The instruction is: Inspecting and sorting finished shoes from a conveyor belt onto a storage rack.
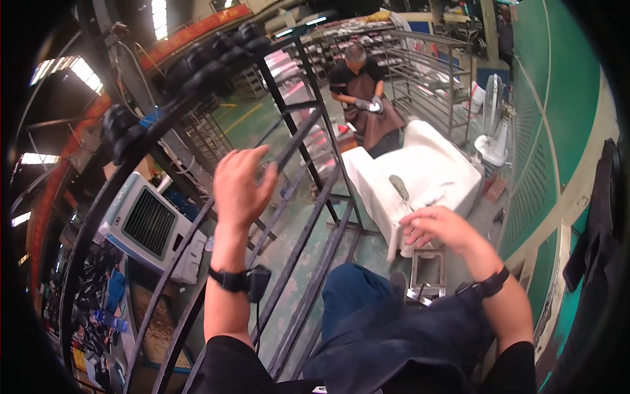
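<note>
My left hand is raised in front of the black metal rack, thumb apart from the bent fingers. Nothing shows in it, and I cannot tell whether it touches a bar. On the right, my right hand hovers by the near edge of a bulky white armchair-like piece. Its fingers are loosely stretched and hold nothing visible. A dark oval patch or thing shows on the white piece. Each wrist wears a black strap, the left one with a small black box.
A co-worker in a brown apron and gloves sits beyond the white piece, handling something small and pale. An air cooler stands left behind the rack bars. Green panels line the right. A metal frame stands near my legs.
</note>
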The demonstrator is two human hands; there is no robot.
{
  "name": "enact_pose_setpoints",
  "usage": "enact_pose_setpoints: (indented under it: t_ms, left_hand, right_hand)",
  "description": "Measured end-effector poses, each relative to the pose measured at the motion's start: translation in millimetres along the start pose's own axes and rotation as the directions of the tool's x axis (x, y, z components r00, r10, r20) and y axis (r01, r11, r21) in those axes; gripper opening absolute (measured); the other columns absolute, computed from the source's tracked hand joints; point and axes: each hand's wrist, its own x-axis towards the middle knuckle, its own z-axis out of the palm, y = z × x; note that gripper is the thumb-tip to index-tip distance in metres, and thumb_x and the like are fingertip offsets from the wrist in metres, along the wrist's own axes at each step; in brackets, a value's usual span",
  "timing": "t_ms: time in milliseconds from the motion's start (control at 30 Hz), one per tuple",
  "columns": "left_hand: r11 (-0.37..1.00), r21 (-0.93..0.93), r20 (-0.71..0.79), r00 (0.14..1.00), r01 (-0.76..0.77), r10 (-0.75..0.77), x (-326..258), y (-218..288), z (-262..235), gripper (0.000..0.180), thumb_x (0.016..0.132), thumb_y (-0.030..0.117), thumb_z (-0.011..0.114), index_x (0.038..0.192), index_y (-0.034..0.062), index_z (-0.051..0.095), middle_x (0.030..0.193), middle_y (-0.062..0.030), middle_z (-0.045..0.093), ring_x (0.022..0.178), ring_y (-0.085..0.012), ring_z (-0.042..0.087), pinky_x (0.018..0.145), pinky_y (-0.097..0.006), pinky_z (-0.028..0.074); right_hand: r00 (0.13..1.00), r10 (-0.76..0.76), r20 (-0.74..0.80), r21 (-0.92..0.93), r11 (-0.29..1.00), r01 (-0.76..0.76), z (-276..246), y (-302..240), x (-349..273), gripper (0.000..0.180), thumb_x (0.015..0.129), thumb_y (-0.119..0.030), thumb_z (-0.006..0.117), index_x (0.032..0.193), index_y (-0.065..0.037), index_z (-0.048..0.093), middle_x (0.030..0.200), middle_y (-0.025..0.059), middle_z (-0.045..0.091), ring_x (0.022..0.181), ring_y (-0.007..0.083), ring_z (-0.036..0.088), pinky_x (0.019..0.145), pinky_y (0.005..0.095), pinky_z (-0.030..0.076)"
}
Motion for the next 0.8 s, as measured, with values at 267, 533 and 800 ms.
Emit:
enact_pose_setpoints:
  t_ms: [267,533,800]
  left_hand:
    - [0.895,0.281,0.564,0.695,0.345,-0.445,-6,-108,172,0.089,0.083,0.051,0.070,0.149,-0.0016,0.041,0.151,-0.0238,0.046,0.142,-0.0339,0.042,0.115,-0.042,0.037]
    - [0.882,0.461,0.574,0.726,0.097,-0.379,-39,-199,213,0.071,0.089,0.038,0.068,0.144,-0.0024,0.047,0.138,-0.0237,0.058,0.126,-0.0378,0.056,0.106,-0.042,0.045]
    - [0.866,0.491,0.496,0.787,0.094,-0.366,-12,-70,172,0.053,0.092,0.048,0.064,0.103,-0.0030,0.064,0.094,-0.0270,0.070,0.079,-0.0396,0.071,0.068,-0.048,0.056]
  right_hand:
    - [0.968,0.143,-0.209,-0.093,0.982,-0.165,-46,-43,-107,0.036,0.101,-0.027,0.060,0.127,-0.003,0.064,0.106,0.0092,0.071,0.092,0.0190,0.072,0.077,0.0319,0.058]
    - [0.729,-0.033,-0.684,0.228,0.939,0.256,-99,-18,-249,0.034,0.101,-0.024,0.058,0.120,0.003,0.065,0.096,0.0107,0.071,0.082,0.0200,0.073,0.070,0.0296,0.059]
    - [0.906,0.106,-0.409,-0.766,0.500,-0.404,-81,66,-239,0.038,0.092,-0.035,0.063,0.120,-0.009,0.068,0.104,0.0146,0.072,0.096,0.0332,0.069,0.083,0.0428,0.055]
